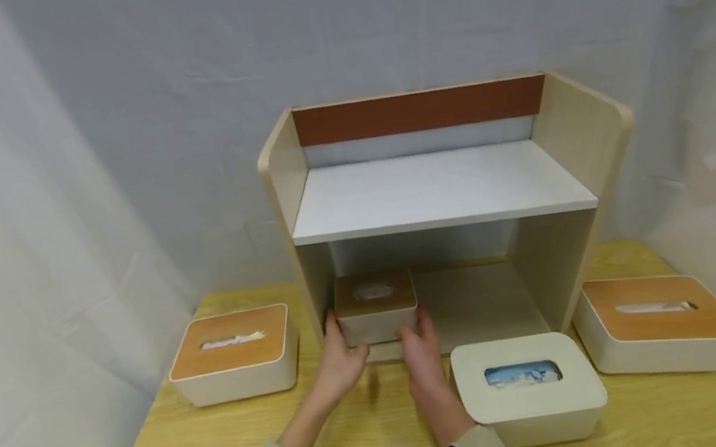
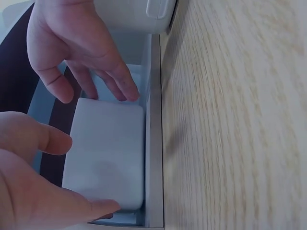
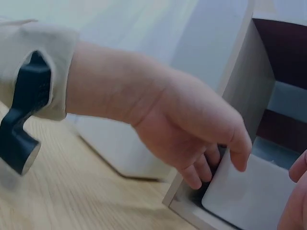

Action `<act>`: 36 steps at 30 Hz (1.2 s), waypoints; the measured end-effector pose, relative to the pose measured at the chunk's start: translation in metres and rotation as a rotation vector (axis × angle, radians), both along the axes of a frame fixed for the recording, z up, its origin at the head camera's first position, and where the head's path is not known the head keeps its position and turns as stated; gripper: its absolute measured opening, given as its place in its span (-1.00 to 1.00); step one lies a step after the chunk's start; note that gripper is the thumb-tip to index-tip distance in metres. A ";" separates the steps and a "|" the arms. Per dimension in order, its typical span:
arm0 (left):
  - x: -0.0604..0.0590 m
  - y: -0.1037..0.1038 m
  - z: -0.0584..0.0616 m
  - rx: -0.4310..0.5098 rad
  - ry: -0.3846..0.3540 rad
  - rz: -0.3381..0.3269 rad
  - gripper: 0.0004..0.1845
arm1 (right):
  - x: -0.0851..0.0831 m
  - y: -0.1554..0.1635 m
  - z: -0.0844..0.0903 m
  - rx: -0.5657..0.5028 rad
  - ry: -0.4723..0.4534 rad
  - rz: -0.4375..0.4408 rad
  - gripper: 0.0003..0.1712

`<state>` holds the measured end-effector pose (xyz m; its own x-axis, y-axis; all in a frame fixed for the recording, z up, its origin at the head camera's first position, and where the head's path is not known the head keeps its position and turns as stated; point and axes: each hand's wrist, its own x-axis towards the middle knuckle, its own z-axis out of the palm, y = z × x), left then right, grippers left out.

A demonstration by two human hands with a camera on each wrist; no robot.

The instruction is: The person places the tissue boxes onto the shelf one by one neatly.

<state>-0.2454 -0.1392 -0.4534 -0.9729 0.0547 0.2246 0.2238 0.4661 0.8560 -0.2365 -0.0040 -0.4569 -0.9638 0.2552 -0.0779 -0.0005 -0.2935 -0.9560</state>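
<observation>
A small tissue box (image 1: 377, 326) with a wood-coloured lid and white body sits on the lower level of the shelf unit (image 1: 490, 304), against its left side panel. My left hand (image 1: 340, 359) is at the box's left side, and my right hand (image 1: 422, 350) is at its right side. In the left wrist view, the fingers of both hands lie along the two ends of the white box (image 2: 105, 148), while the thumbs stand off its front. The right wrist view has my right fingers partly hidden beside the box, loosely bent.
A wood-lidded tissue box (image 1: 237, 379) stands left of the shelf, another (image 1: 666, 350) to its right. A cream tissue box (image 1: 538, 425) with a blue packet inside is in front, close to my right forearm. The upper board (image 1: 437, 187) overhangs the lower level. White sheets hang around.
</observation>
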 end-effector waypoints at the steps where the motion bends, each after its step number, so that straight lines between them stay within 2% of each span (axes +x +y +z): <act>1: 0.001 0.000 0.000 -0.003 0.004 0.000 -0.05 | 0.001 0.000 0.001 0.003 -0.006 0.005 -0.09; 7: 0.012 -0.003 0.004 -0.012 0.039 -0.023 -0.05 | 0.009 0.000 0.008 -0.030 -0.023 0.012 -0.06; 11: 0.020 -0.006 0.009 -0.022 0.000 -0.027 -0.06 | 0.016 -0.001 0.018 -0.051 0.002 0.032 -0.05; 18: 0.035 -0.009 0.023 0.028 -0.046 -0.051 -0.12 | 0.031 0.006 0.043 -0.060 0.040 0.112 -0.06; 22: 0.045 -0.006 0.030 0.042 -0.059 -0.082 -0.16 | 0.039 0.018 0.055 -0.016 0.056 0.153 -0.08; 27: 0.056 0.003 0.034 0.056 -0.042 -0.163 -0.19 | 0.050 0.042 0.063 0.052 0.095 0.208 -0.13; 31: 0.064 0.012 0.036 0.042 -0.021 -0.219 -0.20 | 0.058 0.062 0.064 0.090 0.115 0.247 -0.17; 36: 0.074 0.027 0.036 0.013 -0.027 -0.283 -0.22 | 0.066 0.086 0.061 0.187 0.085 0.275 -0.18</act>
